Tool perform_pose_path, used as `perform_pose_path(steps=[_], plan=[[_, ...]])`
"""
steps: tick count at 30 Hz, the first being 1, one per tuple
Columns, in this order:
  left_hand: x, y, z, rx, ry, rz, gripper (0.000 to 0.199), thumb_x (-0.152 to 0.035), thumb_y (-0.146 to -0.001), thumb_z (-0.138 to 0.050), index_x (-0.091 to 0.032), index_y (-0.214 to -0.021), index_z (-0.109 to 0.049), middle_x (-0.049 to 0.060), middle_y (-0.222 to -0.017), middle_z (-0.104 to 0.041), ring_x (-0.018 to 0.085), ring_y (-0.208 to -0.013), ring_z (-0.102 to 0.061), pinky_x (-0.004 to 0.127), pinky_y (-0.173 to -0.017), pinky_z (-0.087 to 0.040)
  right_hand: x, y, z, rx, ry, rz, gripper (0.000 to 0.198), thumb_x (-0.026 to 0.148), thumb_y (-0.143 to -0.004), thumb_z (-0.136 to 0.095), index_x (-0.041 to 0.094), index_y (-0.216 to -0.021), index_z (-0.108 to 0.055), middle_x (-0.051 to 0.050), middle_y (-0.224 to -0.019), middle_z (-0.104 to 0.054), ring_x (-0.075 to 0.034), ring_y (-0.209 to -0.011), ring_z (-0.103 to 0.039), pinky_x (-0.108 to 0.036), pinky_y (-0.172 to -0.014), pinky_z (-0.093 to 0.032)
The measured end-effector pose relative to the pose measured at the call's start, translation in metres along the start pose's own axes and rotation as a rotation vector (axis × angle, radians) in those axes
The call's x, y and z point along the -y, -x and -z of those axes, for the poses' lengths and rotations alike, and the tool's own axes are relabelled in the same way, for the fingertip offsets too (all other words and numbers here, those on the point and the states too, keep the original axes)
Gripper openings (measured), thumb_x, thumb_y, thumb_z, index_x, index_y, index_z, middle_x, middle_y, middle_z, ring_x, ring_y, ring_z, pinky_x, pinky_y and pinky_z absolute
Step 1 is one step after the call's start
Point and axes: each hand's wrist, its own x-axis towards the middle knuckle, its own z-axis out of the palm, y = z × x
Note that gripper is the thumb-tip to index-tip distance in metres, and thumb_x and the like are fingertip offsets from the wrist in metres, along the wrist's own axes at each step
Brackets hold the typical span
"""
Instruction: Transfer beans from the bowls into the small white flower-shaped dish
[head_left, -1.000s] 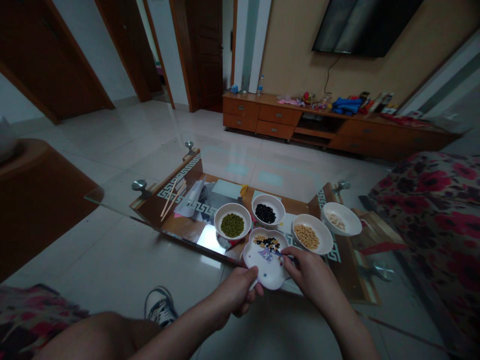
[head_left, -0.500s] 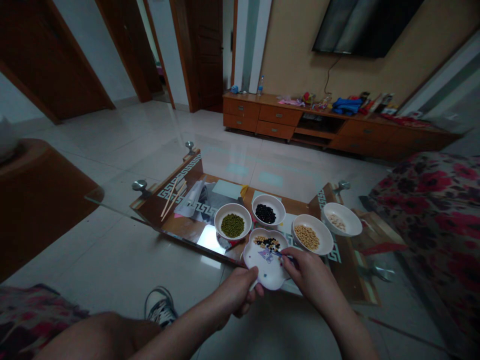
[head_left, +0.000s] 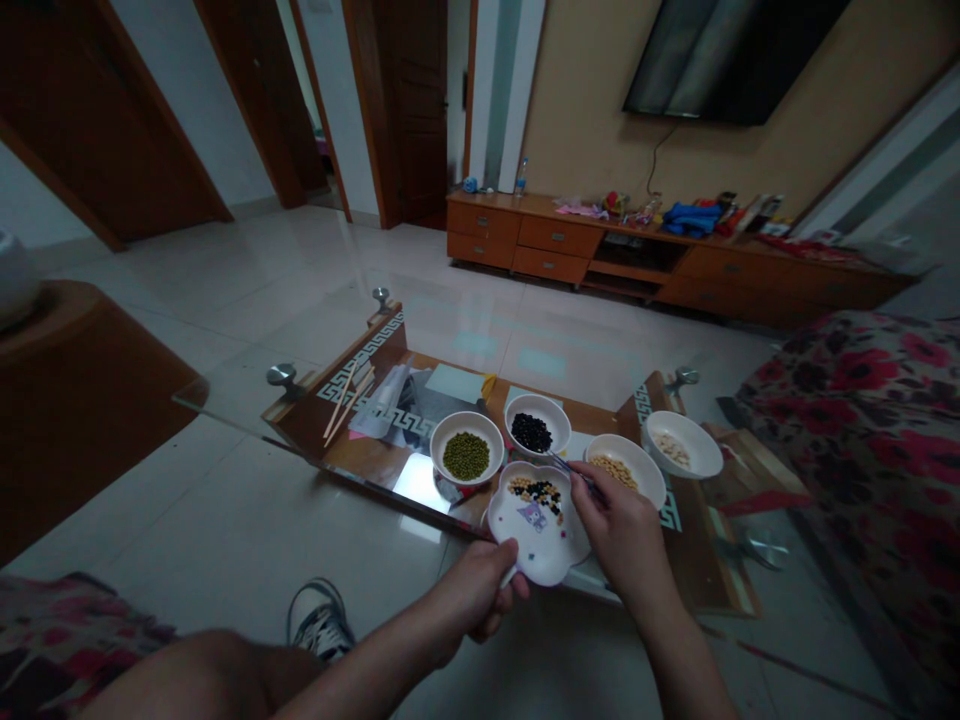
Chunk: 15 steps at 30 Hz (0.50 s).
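Observation:
My left hand (head_left: 491, 588) grips the short handle of a white flower-shaped plate (head_left: 536, 555) with a cartoon figure on it. On the plate's far half lie mixed black and tan beans (head_left: 536, 492). My right hand (head_left: 619, 520) is closed on slim tweezers (head_left: 559, 461), whose tips are at the near rim of the bowl of black beans (head_left: 531, 433); whether they pinch a bean is too small to tell. Partly behind my right hand stands a bowl of soybeans (head_left: 615, 468). A bowl of green mung beans (head_left: 466, 455) sits to the left, and a bowl of pale pieces (head_left: 673, 449) is farthest right.
The bowls stand on a glass-topped table (head_left: 367, 487) with metal knobs. Chopsticks (head_left: 341, 405) and papers (head_left: 394, 400) are at its left. A flowered sofa (head_left: 870, 390) is on the right, and a cluttered wooden cabinet (head_left: 555, 236) runs along the far wall.
My right hand has lifted the tweezers from the beans on the plate and moved them up and away, to the black bean bowl's rim. The left hand still holds the plate.

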Motion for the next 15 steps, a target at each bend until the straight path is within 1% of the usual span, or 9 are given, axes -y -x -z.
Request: perform_pose_path(steps=[2,4,9,12,15], plan=[[0.002,-0.002,0.001,-0.003,-0.006,-0.013,0.057,-0.073,-0.077,-0.036,-0.019,-0.072,-0.053,-0.009,-0.046,-0.034,0.005,-0.028,-0.024,0.019,-0.037,-0.014,0.005,-0.004,-0.003,-0.062,-0.002,-0.017,0.035,0.041,-0.091,-0.043,0.021,-0.108,-0.065,-0.008,-0.102,-0.071,-0.02,-0.089,-0.066,-0.031,-0.08,-0.048],[0.003,-0.003,0.001,0.002,-0.002,-0.026,0.056,-0.071,-0.078,-0.036,-0.019,-0.072,-0.054,-0.008,-0.046,-0.034,0.006,-0.028,-0.024,0.019,-0.037,-0.014,0.008,-0.007,-0.004,-0.081,-0.005,-0.04,0.036,0.041,-0.092,-0.041,0.02,-0.111,-0.063,-0.009,-0.105,-0.07,-0.021,-0.092,-0.065,-0.032,-0.08,-0.047],[0.003,-0.003,-0.001,-0.012,0.001,-0.025,0.054,-0.069,-0.08,-0.035,-0.019,-0.071,-0.053,-0.008,-0.045,-0.034,0.006,-0.028,-0.023,0.019,-0.036,-0.013,0.005,-0.003,0.001,-0.076,0.009,-0.098,0.036,0.043,-0.091,-0.042,0.021,-0.11,-0.063,-0.01,-0.101,-0.07,-0.021,-0.083,-0.066,-0.031,-0.073,-0.047],[0.002,-0.003,-0.002,-0.021,0.004,-0.01,0.054,-0.069,-0.079,-0.036,-0.019,-0.07,-0.053,-0.008,-0.044,-0.033,0.006,-0.028,-0.022,0.02,-0.035,-0.013,0.001,0.002,0.007,0.022,0.035,-0.127,0.034,0.043,-0.089,-0.044,0.022,-0.106,-0.064,-0.008,-0.094,-0.071,-0.02,-0.078,-0.066,-0.029,-0.068,-0.046],[0.0,-0.002,-0.002,-0.028,0.0,-0.001,0.054,-0.07,-0.077,-0.037,-0.019,-0.07,-0.053,-0.008,-0.044,-0.034,0.006,-0.028,-0.023,0.02,-0.034,-0.013,-0.002,0.007,0.011,0.203,0.072,-0.152,0.033,0.042,-0.088,-0.043,0.023,-0.105,-0.063,-0.006,-0.085,-0.071,-0.021,-0.077,-0.066,-0.028,-0.065,-0.044]])
